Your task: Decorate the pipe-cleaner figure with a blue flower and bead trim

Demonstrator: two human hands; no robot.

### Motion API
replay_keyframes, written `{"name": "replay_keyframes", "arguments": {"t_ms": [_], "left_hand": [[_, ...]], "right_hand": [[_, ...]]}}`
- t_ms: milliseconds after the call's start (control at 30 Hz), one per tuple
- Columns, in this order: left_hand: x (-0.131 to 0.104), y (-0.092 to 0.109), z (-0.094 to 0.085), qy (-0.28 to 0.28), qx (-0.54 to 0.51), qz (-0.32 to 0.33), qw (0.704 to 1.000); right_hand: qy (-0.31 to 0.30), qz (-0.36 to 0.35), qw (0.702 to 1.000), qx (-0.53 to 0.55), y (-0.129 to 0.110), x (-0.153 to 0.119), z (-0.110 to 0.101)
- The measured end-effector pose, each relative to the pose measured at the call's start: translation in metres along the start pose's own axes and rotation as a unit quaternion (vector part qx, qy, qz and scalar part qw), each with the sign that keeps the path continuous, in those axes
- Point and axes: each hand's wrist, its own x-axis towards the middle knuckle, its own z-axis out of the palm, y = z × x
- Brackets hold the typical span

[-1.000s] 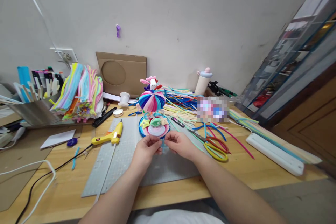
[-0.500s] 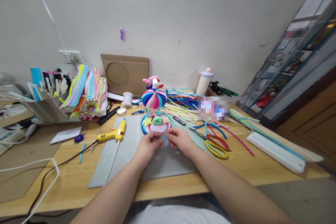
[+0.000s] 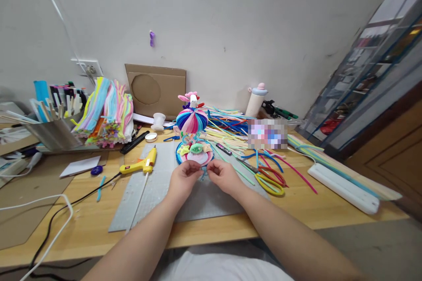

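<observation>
A colourful fuzzy ornament stands on the grey cutting mat (image 3: 211, 206), with a striped pink, blue and white ball (image 3: 192, 121) above a round base (image 3: 197, 154) bearing yellow, green and beige pieces. At the front edge of that base, my left hand (image 3: 187, 176) pinches with its fingertips together. Just across from it my right hand (image 3: 221, 175) is pinched too. Between and beneath the fingertips a bit of light blue shows, too small to make out. What each hand grips is hidden by the fingers.
Left of the hands lies a yellow glue gun (image 3: 140, 164) with its cord. Scissors (image 3: 269, 183) and loose pipe cleaners lie at the right, near a white power strip (image 3: 344, 188). A bottle (image 3: 256, 102) and cardboard (image 3: 156, 92) stand behind.
The view has shifted slightly, so most things sit a little higher and further left. Both hands stay pinched at the base's front edge, their fingers slightly repositioned.
</observation>
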Motion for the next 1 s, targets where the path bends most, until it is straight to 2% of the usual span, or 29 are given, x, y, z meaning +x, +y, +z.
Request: {"name": "replay_keyframes", "arguments": {"t_ms": [100,233,467,667,900,1000], "left_hand": [[-0.001,0.0,-0.001,-0.011,0.024,-0.001,1.0],[0.0,0.001,-0.002,-0.045,0.032,-0.036,0.998],[-0.004,0.001,0.0,-0.106,-0.075,-0.113,0.985],[-0.003,-0.004,0.0,-0.069,-0.132,-0.134,0.98],[-0.002,-0.007,0.0,-0.062,-0.151,-0.155,0.974],[-0.002,-0.009,-0.001,-0.063,-0.155,-0.153,0.974]], "right_hand": [[-0.014,-0.01,1.0,0.004,0.001,-0.001,0.0],[-0.034,0.032,0.996,0.074,-0.003,0.0,0.0],[-0.035,0.085,0.973,0.21,-0.008,0.002,0.0],[-0.031,0.079,0.976,0.201,-0.006,0.003,-0.002],[-0.033,0.095,0.974,0.203,-0.005,0.003,-0.002],[-0.052,0.099,0.969,0.219,-0.003,0.003,-0.002]]}}
